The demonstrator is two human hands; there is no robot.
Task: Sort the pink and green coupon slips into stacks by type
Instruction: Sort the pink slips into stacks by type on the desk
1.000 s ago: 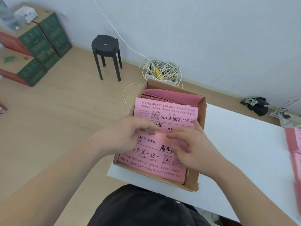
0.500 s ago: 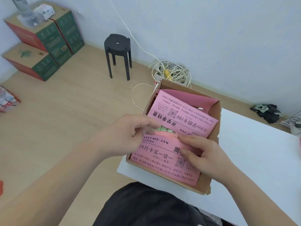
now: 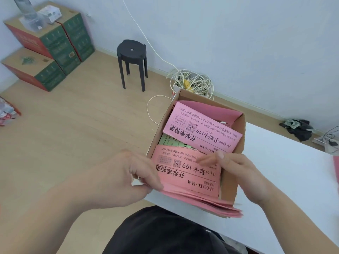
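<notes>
An open cardboard box (image 3: 238, 132) stands at the near left corner of the white table (image 3: 286, 173). In it lies a pink slip (image 3: 200, 128) with black print, and under it a green slip (image 3: 170, 140) shows. My left hand (image 3: 128, 173) grips the left edge of a bundle of pink slips (image 3: 187, 178), lifted at the front of the box and fanned out at its lower edge. My right hand (image 3: 236, 171) holds the bundle's right side, fingers on the top slip.
More pink paper (image 3: 336, 165) shows at the table's right edge. On the wooden floor are a black stool (image 3: 132, 61), a coil of white cable (image 3: 192, 83), stacked green and red cartons (image 3: 45, 48) at the far left, and dark cloth (image 3: 297, 127).
Both hands have lifted a bundle of pink slips up and toward me out of the box front. The pink slip behind it is uncovered and a green slip shows. The camera turned left.
</notes>
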